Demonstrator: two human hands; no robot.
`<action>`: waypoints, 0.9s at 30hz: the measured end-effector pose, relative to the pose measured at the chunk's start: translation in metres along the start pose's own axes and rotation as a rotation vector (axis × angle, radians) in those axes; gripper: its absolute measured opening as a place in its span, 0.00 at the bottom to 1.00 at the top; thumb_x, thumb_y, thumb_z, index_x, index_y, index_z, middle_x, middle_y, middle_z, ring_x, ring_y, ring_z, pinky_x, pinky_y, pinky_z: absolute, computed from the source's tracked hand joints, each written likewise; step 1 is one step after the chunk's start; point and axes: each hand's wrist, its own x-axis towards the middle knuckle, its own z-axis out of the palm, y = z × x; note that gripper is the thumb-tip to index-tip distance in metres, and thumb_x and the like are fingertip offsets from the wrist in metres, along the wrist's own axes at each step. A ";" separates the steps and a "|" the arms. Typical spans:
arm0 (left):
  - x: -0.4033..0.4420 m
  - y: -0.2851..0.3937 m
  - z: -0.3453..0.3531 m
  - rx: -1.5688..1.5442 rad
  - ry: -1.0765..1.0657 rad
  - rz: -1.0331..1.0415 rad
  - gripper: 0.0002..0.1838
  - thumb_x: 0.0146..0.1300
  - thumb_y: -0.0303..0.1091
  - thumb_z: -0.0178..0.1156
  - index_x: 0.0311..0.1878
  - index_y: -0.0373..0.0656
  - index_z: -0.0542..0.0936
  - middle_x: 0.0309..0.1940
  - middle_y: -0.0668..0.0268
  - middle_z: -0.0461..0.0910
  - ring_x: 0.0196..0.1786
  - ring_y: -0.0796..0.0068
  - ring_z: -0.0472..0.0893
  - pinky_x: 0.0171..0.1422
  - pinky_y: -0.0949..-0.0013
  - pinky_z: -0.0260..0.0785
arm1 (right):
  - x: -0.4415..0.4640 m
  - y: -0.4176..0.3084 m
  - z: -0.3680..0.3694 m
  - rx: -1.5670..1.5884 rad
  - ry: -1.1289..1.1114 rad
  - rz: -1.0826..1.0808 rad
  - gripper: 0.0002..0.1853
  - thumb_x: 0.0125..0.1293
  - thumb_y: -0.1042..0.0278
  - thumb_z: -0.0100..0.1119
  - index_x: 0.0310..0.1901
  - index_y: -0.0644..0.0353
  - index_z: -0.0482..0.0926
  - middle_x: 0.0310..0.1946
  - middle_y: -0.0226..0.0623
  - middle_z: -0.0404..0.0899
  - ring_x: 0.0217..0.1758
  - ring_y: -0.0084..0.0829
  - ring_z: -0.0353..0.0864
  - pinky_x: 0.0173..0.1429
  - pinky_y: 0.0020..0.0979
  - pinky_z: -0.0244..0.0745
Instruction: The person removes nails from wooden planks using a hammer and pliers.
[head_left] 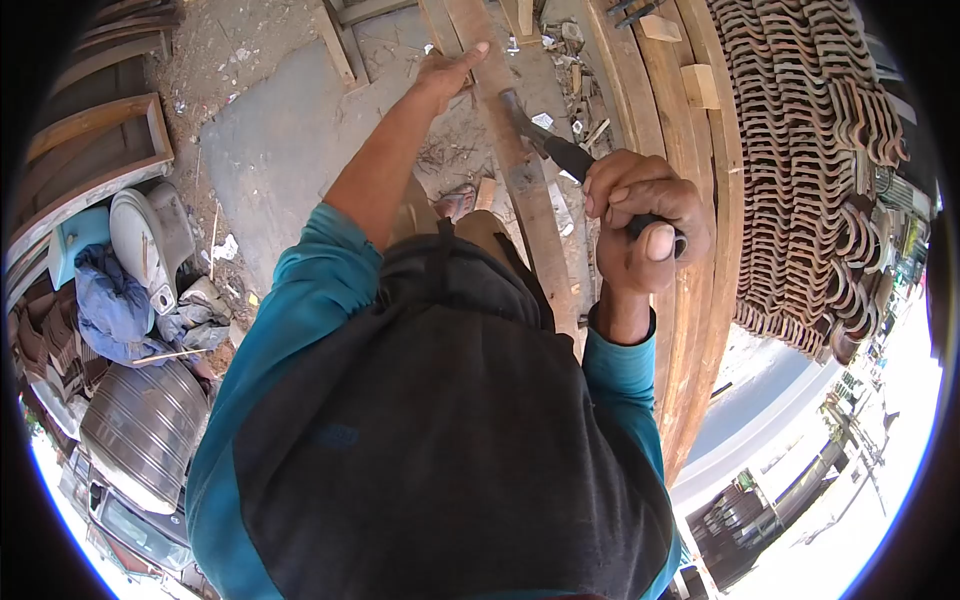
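Observation:
A long, worn wooden plank runs away from my body, between my arms. My left hand holds it near its far part, with the thumb lying on its upper face and the other fingers at its left edge, partly hidden. In my right hand is a hammer, the fist wrapped around its black grip and the butt end showing beside the thumb. Its metal head rests against or just over the plank; I cannot tell whether they touch.
Long timber beams with small wood blocks lie at the right, beside stacked roof tiles. Wood scraps litter the ground. A blue cloth bundle, a pale toilet-like basin and a ribbed metal tank stand at the left.

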 end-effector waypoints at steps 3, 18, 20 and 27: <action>-0.003 0.003 -0.014 -0.007 0.027 -0.001 0.46 0.59 0.56 0.76 0.68 0.35 0.68 0.62 0.56 0.77 0.61 0.62 0.79 0.65 0.57 0.79 | -0.012 -0.002 0.001 0.119 -0.094 0.011 0.26 0.77 0.45 0.54 0.34 0.66 0.72 0.21 0.39 0.68 0.21 0.34 0.71 0.31 0.41 0.70; 0.021 0.015 -0.003 -0.209 0.003 -0.035 0.44 0.60 0.55 0.75 0.68 0.30 0.72 0.63 0.54 0.78 0.66 0.60 0.78 0.73 0.53 0.71 | 0.033 0.001 0.024 -0.145 0.048 0.086 0.26 0.80 0.51 0.52 0.28 0.66 0.73 0.15 0.34 0.67 0.14 0.22 0.63 0.20 0.27 0.59; 0.044 0.002 -0.010 -0.132 -0.032 0.014 0.43 0.61 0.57 0.74 0.67 0.31 0.73 0.64 0.54 0.78 0.65 0.62 0.78 0.73 0.55 0.71 | 0.057 0.024 0.033 -0.280 0.054 0.090 0.27 0.79 0.50 0.56 0.26 0.66 0.73 0.16 0.35 0.71 0.16 0.20 0.66 0.20 0.24 0.59; 0.043 0.002 -0.008 -0.129 -0.035 0.056 0.42 0.63 0.57 0.72 0.67 0.32 0.74 0.66 0.54 0.77 0.64 0.62 0.79 0.72 0.57 0.71 | 0.006 -0.018 0.016 -0.138 -0.032 0.020 0.22 0.82 0.58 0.50 0.28 0.62 0.70 0.16 0.33 0.70 0.15 0.21 0.64 0.22 0.26 0.60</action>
